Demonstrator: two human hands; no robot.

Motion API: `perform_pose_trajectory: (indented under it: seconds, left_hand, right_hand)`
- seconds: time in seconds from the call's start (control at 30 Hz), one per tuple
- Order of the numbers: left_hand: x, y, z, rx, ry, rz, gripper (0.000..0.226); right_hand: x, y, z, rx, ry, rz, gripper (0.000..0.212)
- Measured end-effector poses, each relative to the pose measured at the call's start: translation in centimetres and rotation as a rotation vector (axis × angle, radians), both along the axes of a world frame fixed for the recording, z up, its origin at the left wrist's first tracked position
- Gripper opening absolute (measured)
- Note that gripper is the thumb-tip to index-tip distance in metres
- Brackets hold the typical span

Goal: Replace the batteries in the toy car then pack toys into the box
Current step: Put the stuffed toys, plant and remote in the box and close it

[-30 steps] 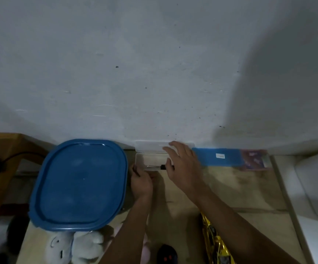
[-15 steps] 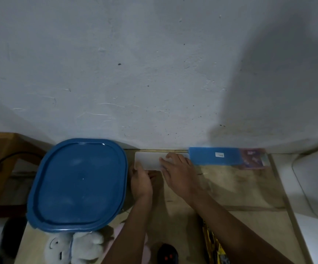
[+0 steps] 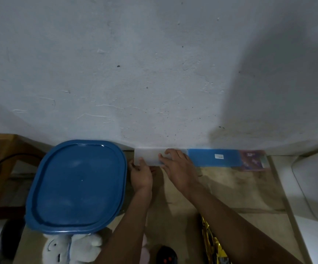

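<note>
The left hand [image 3: 141, 172] holds the near left corner of a small white case [image 3: 148, 158], with the thumb on top of it. The right hand [image 3: 177, 168] lays its fingers, a little bent, flat over the right end of the case and presses. The case looks closed and stands against the wall [image 3: 154, 73], just beside a blue pack [image 3: 213, 158] on the desk [image 3: 230, 187]. The yellow toy car [image 3: 212, 242] lies near the right forearm, untouched. The box [image 3: 76, 185] has its lid on, and a plush toy [image 3: 72, 246] lies outside it. I judge that packing is not yet begun; whether the batteries are changed I cannot tell.
</note>
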State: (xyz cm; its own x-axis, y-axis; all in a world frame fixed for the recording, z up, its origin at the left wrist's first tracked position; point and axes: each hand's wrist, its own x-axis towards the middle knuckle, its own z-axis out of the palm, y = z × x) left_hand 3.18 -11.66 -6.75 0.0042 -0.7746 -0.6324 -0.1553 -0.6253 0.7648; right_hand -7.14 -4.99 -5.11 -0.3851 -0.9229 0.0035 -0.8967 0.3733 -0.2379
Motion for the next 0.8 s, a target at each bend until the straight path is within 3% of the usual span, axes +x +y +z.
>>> perform_pose_trajectory:
  seconds: [0.17, 0.33, 0.5, 0.6, 0.73, 0.8]
  left_hand:
    - [-0.1, -0.2, 0.5, 0.043, 0.049, 0.036, 0.052]
    - [-0.1, 0.7, 2.6, 0.069, 0.069, 0.031, 0.054]
    - [2.3, 3.3, 6.1, 0.039, 0.063, -0.252, 0.046]
    - [6.0, 4.5, 8.3, -0.172, 0.055, -0.287, 0.028]
    - [13.2, 5.4, 12.0, -0.656, -0.043, -0.045, 0.016]
    - [17.0, 5.2, 13.0, -0.753, -0.116, 0.122, 0.018]
  right_hand:
    - [0.2, 0.0, 1.1, 0.032, -0.048, 0.002, 0.042]
    - [0.5, 2.3, 4.1, -0.022, -0.27, -0.103, 0.034]
    - [2.4, 6.2, 7.2, -0.154, -0.542, -0.226, 0.026]
    - [4.2, 8.2, 8.6, -0.221, -0.655, -0.233, 0.025]
    - [7.1, 8.9, 8.9, -0.259, -0.681, -0.164, 0.022]
    - [9.3, 8.4, 8.9, -0.22, -0.686, -0.116, 0.022]
